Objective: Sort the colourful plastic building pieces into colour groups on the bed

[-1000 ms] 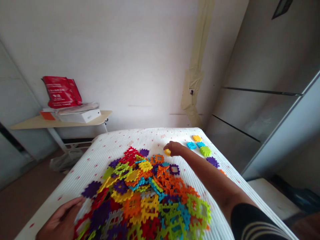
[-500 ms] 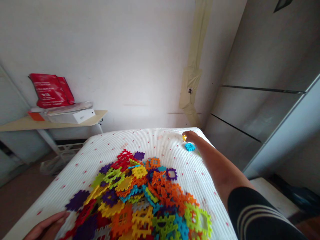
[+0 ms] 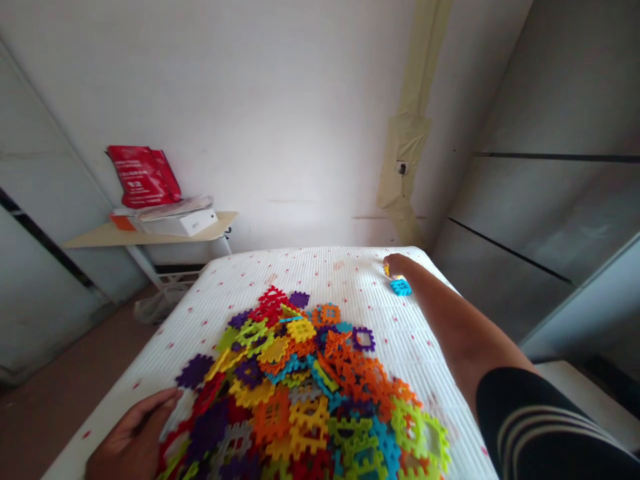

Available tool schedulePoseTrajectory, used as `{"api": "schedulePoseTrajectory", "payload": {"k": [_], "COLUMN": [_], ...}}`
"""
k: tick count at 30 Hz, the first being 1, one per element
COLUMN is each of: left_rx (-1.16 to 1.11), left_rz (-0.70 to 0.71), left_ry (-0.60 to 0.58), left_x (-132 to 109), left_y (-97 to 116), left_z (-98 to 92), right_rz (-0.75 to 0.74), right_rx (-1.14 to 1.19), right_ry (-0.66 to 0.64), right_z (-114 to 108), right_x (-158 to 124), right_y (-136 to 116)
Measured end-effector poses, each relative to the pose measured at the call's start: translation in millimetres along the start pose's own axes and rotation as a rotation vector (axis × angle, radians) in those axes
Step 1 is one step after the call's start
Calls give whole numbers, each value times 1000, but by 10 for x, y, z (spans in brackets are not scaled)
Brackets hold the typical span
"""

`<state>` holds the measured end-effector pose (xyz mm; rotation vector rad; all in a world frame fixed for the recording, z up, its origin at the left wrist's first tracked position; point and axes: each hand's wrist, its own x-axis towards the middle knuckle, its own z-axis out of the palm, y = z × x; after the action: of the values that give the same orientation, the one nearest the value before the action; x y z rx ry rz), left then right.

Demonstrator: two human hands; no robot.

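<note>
At the far right of the mattress, my right hand (image 3: 399, 263) is closed on a small yellow toothed plastic building piece (image 3: 387, 269), mostly hidden by the fingers. Just below that hand lies a blue building piece (image 3: 401, 287). My left hand (image 3: 134, 437) rests at the near left beside the pile, its fingers stretched out and nothing visible in them. Close to its fingertips is a dark purple building piece (image 3: 195, 371). The pile of mixed building pieces (image 3: 273, 415) spreads over the near middle in orange, yellow, green, blue, red, purple and grey.
A white quilted mattress (image 3: 320, 267) with red dots carries the pieces. Beyond it, at the left, a small table (image 3: 100, 235) bears a red bag (image 3: 143, 177) and a white box (image 3: 187, 223). Grey cabinet doors (image 3: 545, 200) stand along the right.
The view has turned slightly left, so everything sits further right. My left hand shows more, still by the pile's left edge. My right hand stays at the far right with the yellow building piece.
</note>
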<state>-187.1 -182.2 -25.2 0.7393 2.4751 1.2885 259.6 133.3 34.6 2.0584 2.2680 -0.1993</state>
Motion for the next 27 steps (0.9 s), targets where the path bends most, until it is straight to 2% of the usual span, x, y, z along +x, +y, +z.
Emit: {"api": "schedulePoseTrajectory", "payload": {"k": [2, 5, 7, 10, 12, 15, 18, 27], "left_rx": [-22, -91, -124, -179, -196, -196, -207, -193], "left_rz": [-79, -84, -72, -47, -24, 6, 20, 10], "left_ry": [-54, -59, -54, -52, -54, -62, -73, -92], "left_x": [-48, -109, -129, -124, -108, -87, -82, -48], "left_y": [86, 188, 215, 193, 158, 115, 98, 55], "left_z": [-36, -58, -51, -36, -33, -37, -39, -16], "right_rz": [-39, -197, -366, -734, -847, -852, -861, -868], "right_rx": [40, 136, 225, 475, 569, 519, 430, 389], "right_ry": [32, 53, 5, -142, -202, -192, -150, -137], "right_z": [-82, -138, -105, 17, 99, 181, 228, 188], "right_x": [-78, -302, -521, -868, -1038, -1148, -1141, -1127], "right_y": [-176, -596, -926, -1347, -1531, -1680, -1748, -1694]}}
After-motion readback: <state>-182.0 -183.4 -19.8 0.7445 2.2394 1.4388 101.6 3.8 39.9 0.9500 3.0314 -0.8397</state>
